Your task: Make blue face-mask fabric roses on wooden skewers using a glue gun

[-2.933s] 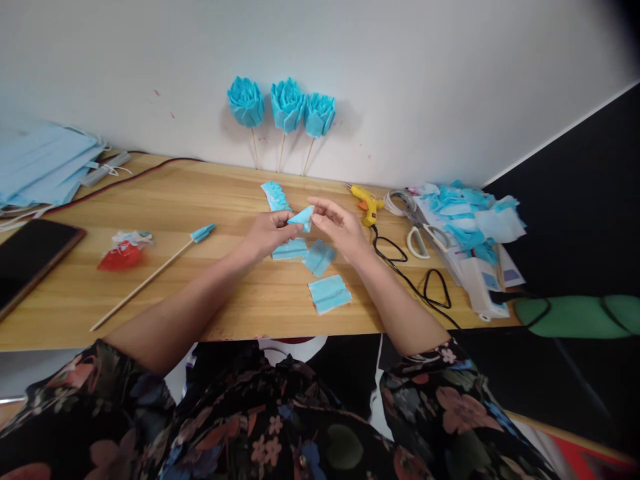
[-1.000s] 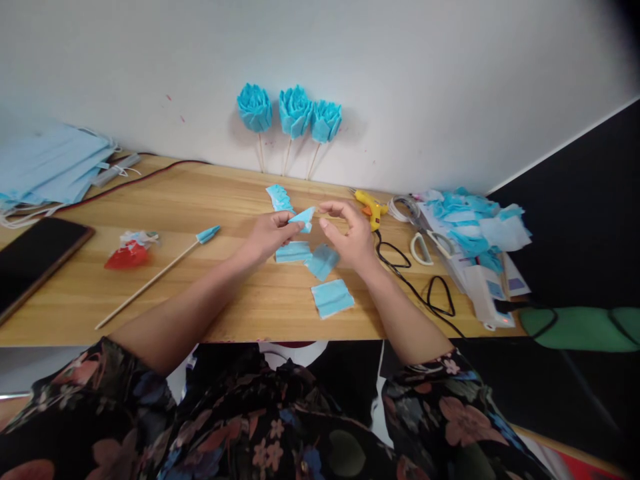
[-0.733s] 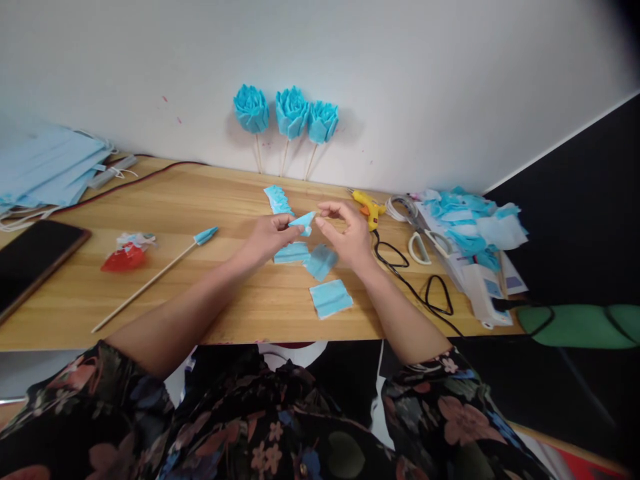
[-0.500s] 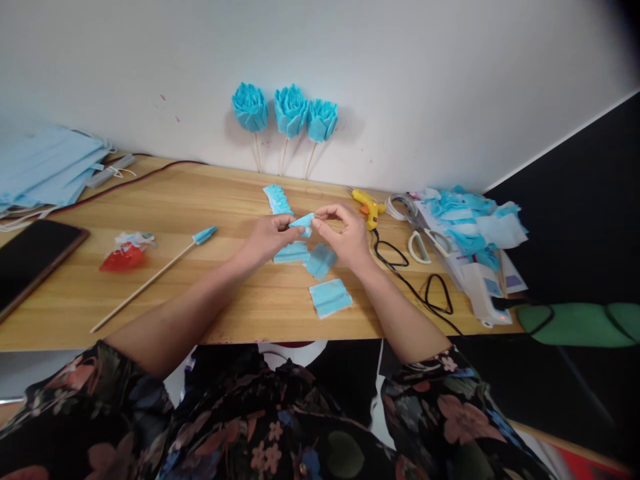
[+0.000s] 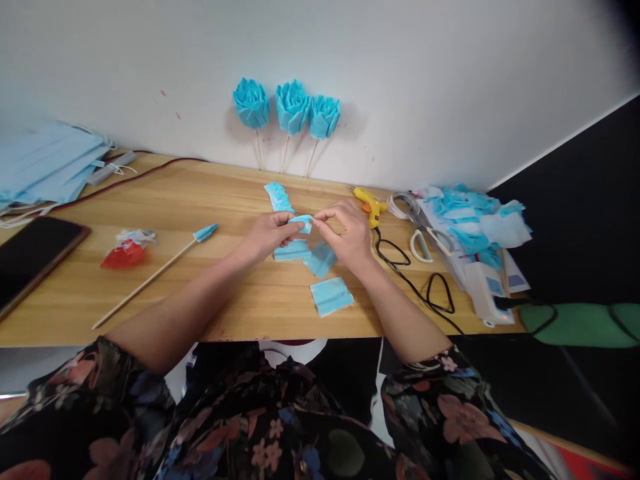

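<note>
A small folded piece of blue fabric is held up between both hands above the table. My left hand pinches its left side between thumb and fingers. At its upper right corner, my right hand has thumb and fingertip closed on the edge. Beneath and in front of the hands lie flat blue fabric squares, some partly overlapping. A pile of folded blue petals lies just behind my left hand. To the left rests a wooden stick with a blue wrapped tip.
Three blue fabric flowers on sticks lean against the wall. On the right are a yellow glue gun, scissors, fabric scraps and a power strip. A phone, red bag and face masks lie left.
The fabric piece has been tilted and its upper edge bent over between my fingers. Both hands stay in nearly the same place. The view has shifted slightly.
</note>
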The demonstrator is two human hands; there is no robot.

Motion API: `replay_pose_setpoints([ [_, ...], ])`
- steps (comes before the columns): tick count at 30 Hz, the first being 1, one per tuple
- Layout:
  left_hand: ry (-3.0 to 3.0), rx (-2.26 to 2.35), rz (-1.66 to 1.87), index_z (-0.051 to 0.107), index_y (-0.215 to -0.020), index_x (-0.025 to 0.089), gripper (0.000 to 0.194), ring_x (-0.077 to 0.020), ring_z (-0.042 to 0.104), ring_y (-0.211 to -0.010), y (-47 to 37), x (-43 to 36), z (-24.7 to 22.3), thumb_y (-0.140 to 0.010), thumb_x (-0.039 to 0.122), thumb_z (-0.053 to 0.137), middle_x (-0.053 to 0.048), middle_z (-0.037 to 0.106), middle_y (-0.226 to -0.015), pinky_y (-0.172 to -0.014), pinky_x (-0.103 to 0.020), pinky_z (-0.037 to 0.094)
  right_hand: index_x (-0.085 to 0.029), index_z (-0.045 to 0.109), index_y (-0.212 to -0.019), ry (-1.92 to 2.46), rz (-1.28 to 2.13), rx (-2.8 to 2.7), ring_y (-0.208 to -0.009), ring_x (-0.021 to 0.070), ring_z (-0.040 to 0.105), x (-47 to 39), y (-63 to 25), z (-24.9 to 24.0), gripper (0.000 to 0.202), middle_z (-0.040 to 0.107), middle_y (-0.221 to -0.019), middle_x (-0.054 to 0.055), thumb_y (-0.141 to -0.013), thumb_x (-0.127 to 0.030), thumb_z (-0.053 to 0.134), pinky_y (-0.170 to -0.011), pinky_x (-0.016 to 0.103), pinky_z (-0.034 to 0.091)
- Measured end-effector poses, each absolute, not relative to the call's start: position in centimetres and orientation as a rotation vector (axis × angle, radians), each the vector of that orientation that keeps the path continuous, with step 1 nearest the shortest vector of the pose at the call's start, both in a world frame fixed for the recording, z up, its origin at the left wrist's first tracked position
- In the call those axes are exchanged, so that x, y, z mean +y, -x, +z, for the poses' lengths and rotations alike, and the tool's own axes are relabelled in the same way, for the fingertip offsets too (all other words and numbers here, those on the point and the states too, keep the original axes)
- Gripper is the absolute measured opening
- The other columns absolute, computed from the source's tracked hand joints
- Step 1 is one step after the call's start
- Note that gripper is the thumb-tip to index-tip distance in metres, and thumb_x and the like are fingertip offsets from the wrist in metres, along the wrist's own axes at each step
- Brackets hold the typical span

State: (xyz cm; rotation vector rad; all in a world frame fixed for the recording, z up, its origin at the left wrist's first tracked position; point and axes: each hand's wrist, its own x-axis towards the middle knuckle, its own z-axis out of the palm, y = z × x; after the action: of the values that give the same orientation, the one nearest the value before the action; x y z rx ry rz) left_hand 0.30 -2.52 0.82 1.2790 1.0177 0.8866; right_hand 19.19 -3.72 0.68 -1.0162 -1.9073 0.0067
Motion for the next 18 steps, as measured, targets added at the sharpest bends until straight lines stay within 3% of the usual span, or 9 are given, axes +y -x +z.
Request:
replay_pose_setpoints([
  [18,-1.267,1.003,0.948,0.052,-0.060,0.019,0.026,-0.0086,0.041,-0.053,-0.14,-2.48,0.66,-0.075,0.033,0.068,0.003,0.048,-0.053,-0.055,-0.026,0.035,-0.029,0.071,-0.090,1.041,0.093,-2.007,-0.086,0.0218,0.065,-3.65,-19.35,0.68,0.012,0.074,-0.088,0.000,-0.095,-0.026,0.061,-0.083,0.043,0.050],
])
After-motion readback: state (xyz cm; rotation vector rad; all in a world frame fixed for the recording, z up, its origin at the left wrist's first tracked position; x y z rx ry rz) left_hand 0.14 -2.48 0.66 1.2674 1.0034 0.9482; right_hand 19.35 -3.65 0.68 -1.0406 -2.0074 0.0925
